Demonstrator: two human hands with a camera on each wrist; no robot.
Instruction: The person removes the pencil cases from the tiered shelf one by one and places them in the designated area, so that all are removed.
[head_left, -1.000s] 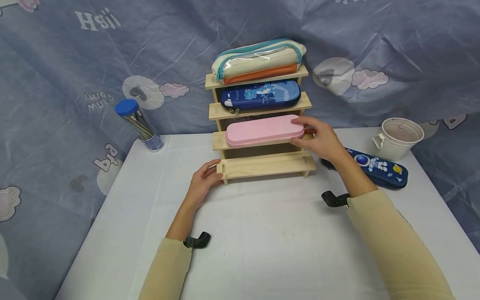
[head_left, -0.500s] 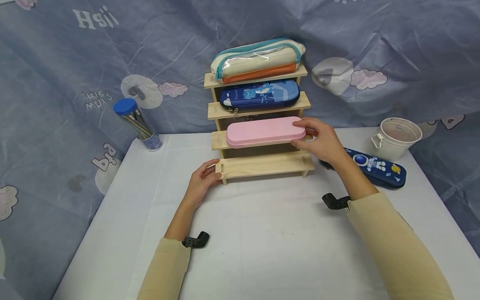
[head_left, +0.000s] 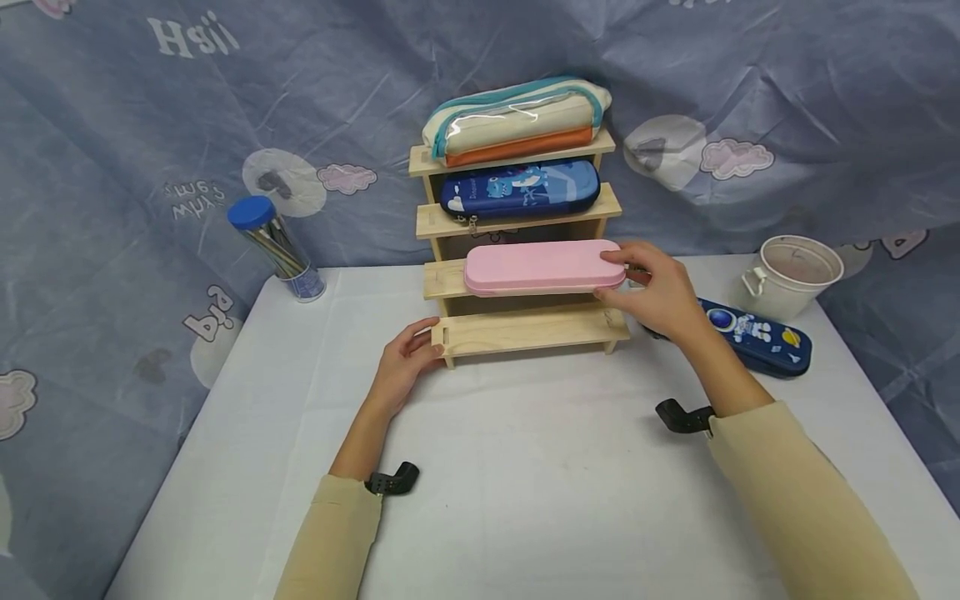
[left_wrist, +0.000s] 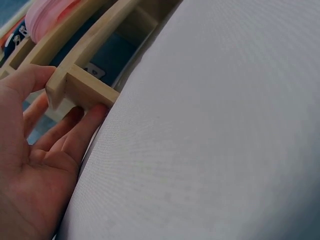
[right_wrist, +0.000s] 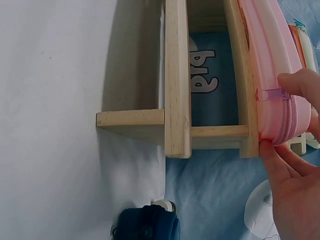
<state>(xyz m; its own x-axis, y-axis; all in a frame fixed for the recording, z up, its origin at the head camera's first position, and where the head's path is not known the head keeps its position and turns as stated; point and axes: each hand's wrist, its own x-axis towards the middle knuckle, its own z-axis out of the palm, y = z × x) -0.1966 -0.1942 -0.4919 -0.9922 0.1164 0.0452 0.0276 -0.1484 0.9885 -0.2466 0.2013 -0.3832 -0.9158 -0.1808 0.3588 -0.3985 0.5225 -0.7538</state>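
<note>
My right hand [head_left: 654, 287] pinches the right end of a pink zippered pencil case [head_left: 542, 268], thumb and fingers on either side of it. The case lies along the third board down of a stepped wooden rack [head_left: 528, 332], its right end reaching the board's right end. In the right wrist view, the zip pull [right_wrist: 272, 94] shows beside the hand [right_wrist: 296, 175]. My left hand [head_left: 402, 367] grips the left end of the rack's lowest board. The left wrist view shows its fingers round the board's end [left_wrist: 65, 82]. No item lies on that lowest board.
Above the pink case are a blue dinosaur pencil case [head_left: 520, 188] and a cream, teal-edged pouch [head_left: 521, 125]. A dark blue astronaut case [head_left: 757, 337] and a white pot [head_left: 795, 271] stand right. A blue-lidded tube of sticks [head_left: 279, 250] leans at left against the curtain.
The pink pencil case has slid right and slightly toward me along its board, with my right hand moving along with it. My left hand has stayed on the rack.
</note>
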